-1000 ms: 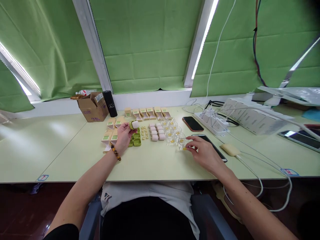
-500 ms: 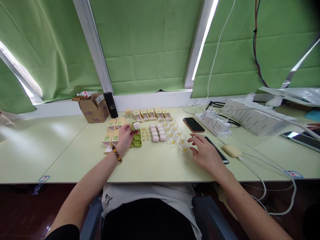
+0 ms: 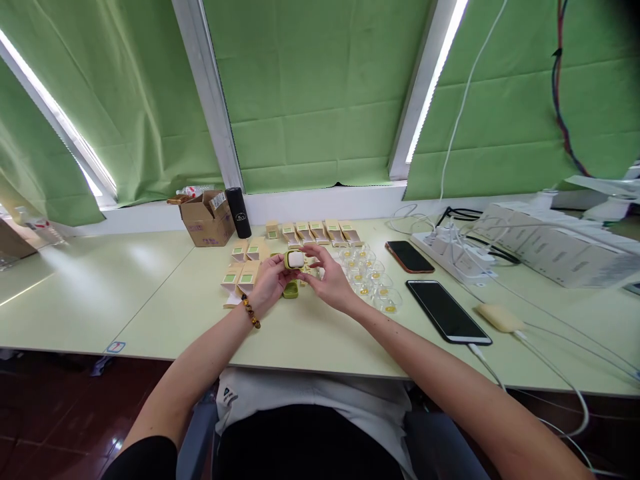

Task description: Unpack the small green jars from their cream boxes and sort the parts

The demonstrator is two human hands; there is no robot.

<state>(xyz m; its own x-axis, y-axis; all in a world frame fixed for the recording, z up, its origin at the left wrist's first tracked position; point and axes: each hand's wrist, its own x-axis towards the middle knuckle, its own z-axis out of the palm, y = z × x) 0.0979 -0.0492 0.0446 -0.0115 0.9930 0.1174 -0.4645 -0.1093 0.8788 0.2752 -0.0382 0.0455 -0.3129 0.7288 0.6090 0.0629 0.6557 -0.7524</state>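
My left hand (image 3: 271, 279) grips a small green case (image 3: 287, 265) with a rounded white block (image 3: 296, 260) set in its opening, held above the table. My right hand (image 3: 327, 277) comes in from the other side, thumb and fingertips closed about the case's right edge. Whether a clear piece is between those fingers, I cannot make out. Below the hands sits another green case (image 3: 291, 290). Rows of clear plastic cups (image 3: 383, 293) with yellow centres lie right of my right hand. Small yellow pieces and the pinkish blocks are mostly hidden behind my hands.
Folded cream cardboard pieces (image 3: 249, 275) stand at left, more (image 3: 319, 233) at the back. Two phones (image 3: 409, 256) (image 3: 447, 310), a power strip (image 3: 453, 257), a cream power bank (image 3: 499, 318) and white boxes (image 3: 550, 247) occupy the right. A brown carton (image 3: 206, 223) and black cylinder (image 3: 239, 213) stand back left.
My right hand has moved left from the clear cups to the green case in my left hand. The view has shifted, and the larger phone now shows fully.
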